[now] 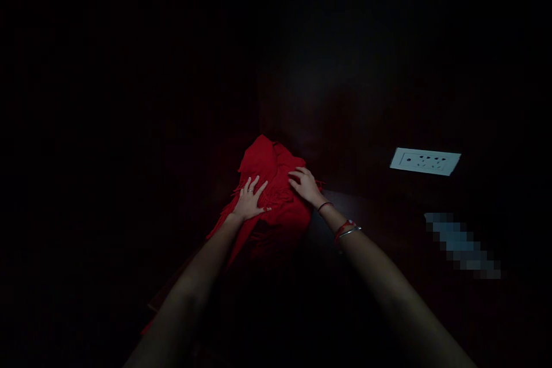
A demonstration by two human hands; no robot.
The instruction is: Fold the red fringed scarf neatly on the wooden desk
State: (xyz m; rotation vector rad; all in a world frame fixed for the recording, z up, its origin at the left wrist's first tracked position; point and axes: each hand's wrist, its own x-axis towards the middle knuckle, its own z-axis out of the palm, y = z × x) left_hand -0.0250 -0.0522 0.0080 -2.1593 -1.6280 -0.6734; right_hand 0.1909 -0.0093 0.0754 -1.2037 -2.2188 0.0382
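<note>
A bunched red scarf [276, 224] with fringed edges lies in the middle of the dark view. Resting on its left part is my left hand [250, 200], fingers spread and a ring on one of them. At the upper right of the cloth, my right hand [305, 185] lies with its fingers apart and slightly bent, touching the fabric. Bracelets [347, 229] circle my right wrist. The lower folds of the scarf fade into shadow, so what it lies on is hard to make out.
To the right, a white socket panel [425, 161] shows against the dark surface. Below it is a pale blurred patch [463, 247] that I cannot identify. A faint grey surface [336, 215] shows beside the scarf. Most of the surroundings are too dark to see.
</note>
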